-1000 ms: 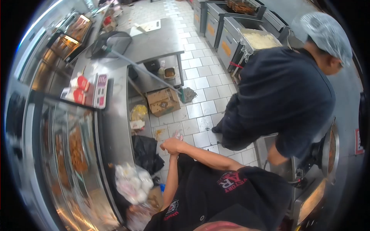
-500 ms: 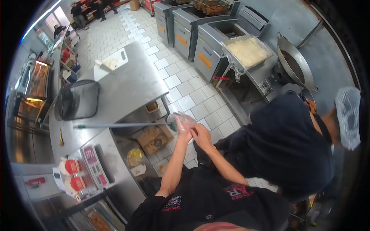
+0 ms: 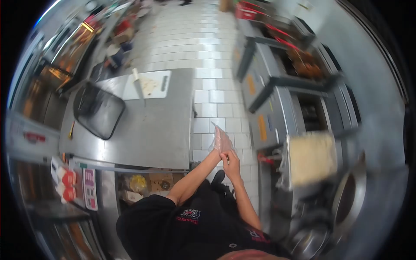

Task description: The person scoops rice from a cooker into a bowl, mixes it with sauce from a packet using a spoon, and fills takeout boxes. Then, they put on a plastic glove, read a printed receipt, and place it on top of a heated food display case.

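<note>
A clear plastic glove covers my left hand (image 3: 221,141), which is stretched out in front of my body over the tiled floor, fingers extended and nothing held. My right hand (image 3: 230,161) is at the left wrist, its fingers pinched on the cuff of the plastic glove (image 3: 224,145). Left of both hands is the steel table (image 3: 164,130), with a knife (image 3: 138,86) lying across a white cutting board (image 3: 157,85) and a black mesh basket or tray (image 3: 100,110) near its left side.
On the right stand fryers (image 3: 271,121), a tray of pale food (image 3: 313,158) and a large wok (image 3: 349,195). A scale (image 3: 89,189) and red-and-white boxes (image 3: 67,185) are at the left. Below the table is a shelf with a cardboard box (image 3: 161,182).
The view has swung right and forward along the aisle. The co-worker has left the view. My hands have come together at the left wrist, and the glove is now over my left hand.
</note>
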Demonstrator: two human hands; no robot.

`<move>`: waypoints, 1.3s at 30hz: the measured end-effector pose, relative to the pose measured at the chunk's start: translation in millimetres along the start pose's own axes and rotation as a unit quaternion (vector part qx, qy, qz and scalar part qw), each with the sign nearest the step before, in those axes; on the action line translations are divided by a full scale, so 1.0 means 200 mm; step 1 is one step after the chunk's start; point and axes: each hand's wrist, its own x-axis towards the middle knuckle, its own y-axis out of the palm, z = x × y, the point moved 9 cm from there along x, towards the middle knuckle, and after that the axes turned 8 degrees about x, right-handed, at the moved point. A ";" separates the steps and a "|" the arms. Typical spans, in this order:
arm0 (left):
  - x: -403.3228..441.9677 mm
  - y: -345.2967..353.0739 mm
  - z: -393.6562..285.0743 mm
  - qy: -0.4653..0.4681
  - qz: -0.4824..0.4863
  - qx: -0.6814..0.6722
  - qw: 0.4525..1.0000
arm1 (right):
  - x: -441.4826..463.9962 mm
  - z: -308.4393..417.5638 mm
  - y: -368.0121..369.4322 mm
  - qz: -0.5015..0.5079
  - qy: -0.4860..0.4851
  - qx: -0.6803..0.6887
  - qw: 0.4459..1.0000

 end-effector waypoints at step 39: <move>2.42 -1.38 -2.77 -0.019 -0.613 0.483 0.625 | 4.63 -1.43 1.67 0.654 0.075 -0.031 0.752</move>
